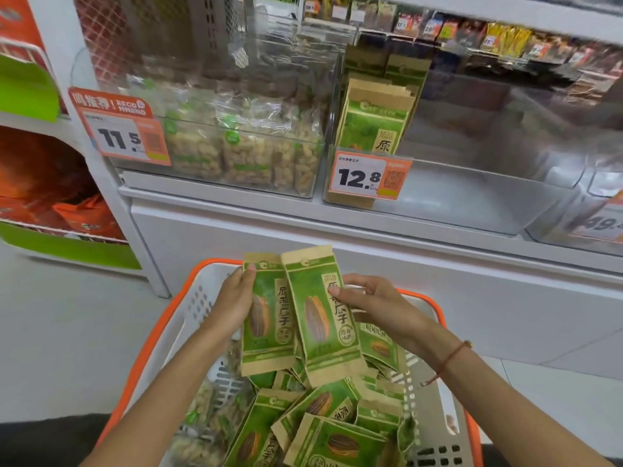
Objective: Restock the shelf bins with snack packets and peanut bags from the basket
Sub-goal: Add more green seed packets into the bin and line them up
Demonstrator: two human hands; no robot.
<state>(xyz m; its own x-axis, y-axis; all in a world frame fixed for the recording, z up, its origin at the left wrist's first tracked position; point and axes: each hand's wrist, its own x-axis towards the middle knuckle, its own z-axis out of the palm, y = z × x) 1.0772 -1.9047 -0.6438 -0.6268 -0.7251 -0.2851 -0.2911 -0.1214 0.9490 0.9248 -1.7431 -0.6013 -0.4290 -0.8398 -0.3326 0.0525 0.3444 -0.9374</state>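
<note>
Snack packets (323, 429), green and kraft-brown with a seed printed on the front, are heaped in the white, orange-rimmed basket (199, 298) nearest the camera, with clear peanut bags (205, 419) tucked down along its left side. Above the heap, two packets are held upright and face-forward, overlapping like a fan. The left packet (266, 318) is gripped along its edge by the left hand (236, 301), thumb on the front near the top. The right packet (320, 315) is pinched by the right hand (374, 305), thumb on the printed face and fingers curled behind. They appear to be squared together so both can go in as one stack, labels outward.

Beyond the basket stands the white shelf (303, 210). On it, the left clear bin (236, 143) behind the 11.5 price tag (124, 133) is well filled with peanut bags. The right clear bin (455, 170), marked by the 12.8 price tag (369, 176), holds only a few matching packets standing at its left end, so it is judged to be where the pair belongs. Further packaged goods hang blurred on the upper shelf.
</note>
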